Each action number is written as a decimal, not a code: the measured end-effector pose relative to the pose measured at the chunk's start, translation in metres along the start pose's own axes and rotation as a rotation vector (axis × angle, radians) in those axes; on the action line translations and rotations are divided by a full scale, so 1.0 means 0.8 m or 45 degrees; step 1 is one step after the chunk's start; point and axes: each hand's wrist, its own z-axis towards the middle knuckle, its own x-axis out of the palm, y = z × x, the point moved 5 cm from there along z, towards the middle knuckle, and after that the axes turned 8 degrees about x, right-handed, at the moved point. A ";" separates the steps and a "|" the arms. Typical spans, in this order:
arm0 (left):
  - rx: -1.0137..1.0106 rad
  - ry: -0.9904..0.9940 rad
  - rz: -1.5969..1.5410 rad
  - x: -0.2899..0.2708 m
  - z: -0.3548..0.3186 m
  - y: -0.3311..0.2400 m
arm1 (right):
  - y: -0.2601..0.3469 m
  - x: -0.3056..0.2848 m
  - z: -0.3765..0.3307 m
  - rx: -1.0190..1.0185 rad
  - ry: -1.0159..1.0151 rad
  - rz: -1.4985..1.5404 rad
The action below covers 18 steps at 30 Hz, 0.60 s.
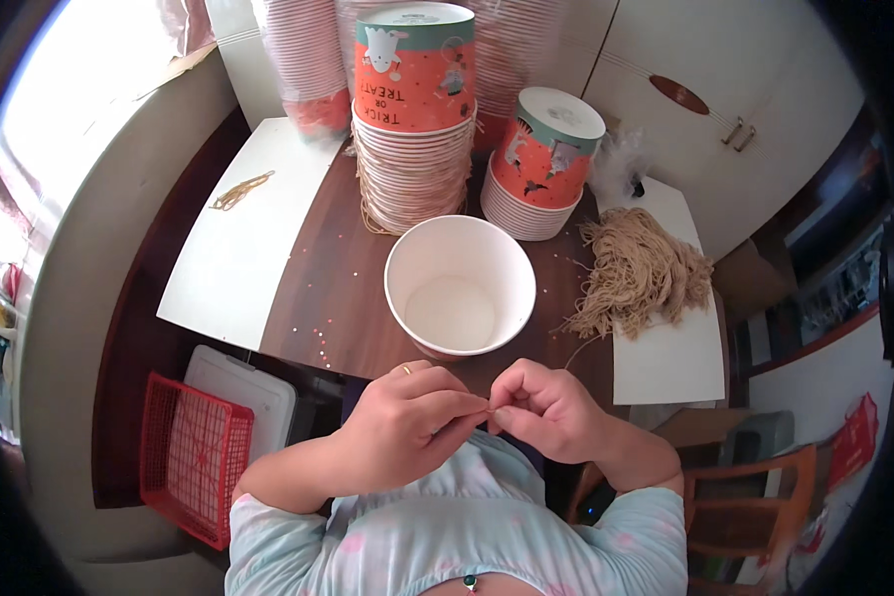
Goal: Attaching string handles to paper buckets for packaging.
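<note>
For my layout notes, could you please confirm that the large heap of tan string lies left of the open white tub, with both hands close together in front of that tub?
No, the head view shows the large heap of tan string lying right of the open white tub; the left hand and right hand are close together in front of that tub.

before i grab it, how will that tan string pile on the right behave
The tan string pile will probably be floppy, since its strands bend and droop loosely. It seems likely to tangle, with so many strands crossing. Loose ends may drag, as some straggle onto the brown tabletop.
</note>
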 end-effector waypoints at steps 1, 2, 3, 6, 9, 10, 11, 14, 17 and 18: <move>-0.003 0.011 0.030 0.000 -0.002 0.000 | 0.002 0.002 -0.001 0.003 -0.003 0.002; -0.005 0.022 0.059 0.000 -0.003 0.000 | 0.011 0.003 -0.003 -0.073 -0.067 -0.195; -0.004 0.024 0.054 0.001 -0.003 0.001 | 0.018 0.004 -0.005 -0.149 -0.130 -0.394; -0.010 0.033 0.046 -0.002 -0.003 0.002 | 0.034 0.008 -0.010 -0.750 -0.307 -0.879; -0.019 0.051 -0.031 -0.002 -0.004 0.005 | 0.030 0.013 -0.016 -0.877 -0.424 -1.014; -0.044 0.050 -0.056 -0.002 -0.005 0.004 | 0.028 0.013 -0.017 -0.875 -0.425 -1.014; -0.069 0.049 -0.081 -0.001 -0.006 0.003 | 0.029 0.015 -0.020 -0.939 -0.489 -1.136; -0.053 0.027 -0.088 0.001 -0.009 0.001 | 0.031 0.020 -0.025 -1.036 -0.543 -1.308; -0.012 0.002 -0.010 0.000 -0.013 0.002 | 0.035 0.024 -0.029 -1.056 -0.524 -1.389; -0.018 0.003 -0.007 0.002 -0.014 0.003 | 0.036 0.026 -0.029 -1.040 -0.513 -1.421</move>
